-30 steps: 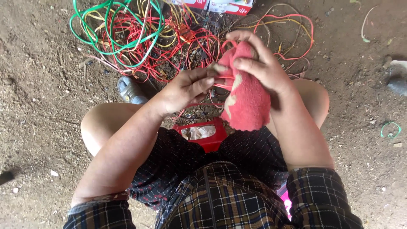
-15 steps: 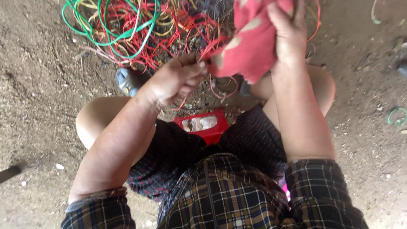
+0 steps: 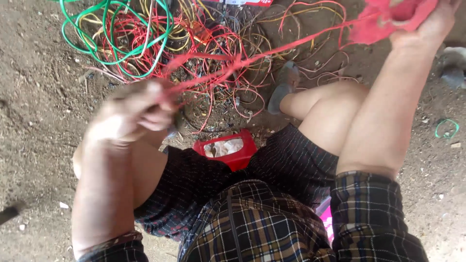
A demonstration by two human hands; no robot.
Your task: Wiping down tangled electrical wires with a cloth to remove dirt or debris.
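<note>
My right hand (image 3: 429, 26) is raised at the top right, closed on a red cloth (image 3: 386, 19) wrapped around a red wire. The red wire (image 3: 272, 51) runs taut and slanting down to my left hand (image 3: 133, 114), which is blurred and pinches the wire's other end above my left knee. Behind the wire lies a tangled heap of red, yellow and green wires (image 3: 160, 43) on the dirt ground. I sit with knees apart, in dark shorts and a plaid shirt.
A small red container (image 3: 225, 150) with pale scraps inside sits on the ground between my legs. A green wire ring (image 3: 446, 128) lies on the dirt at right. My foot in a grey sandal (image 3: 284, 85) rests beside the heap.
My hands have pulled apart: the right hand with the cloth went up and right, the left down and left. The red wire now stretches between them.
</note>
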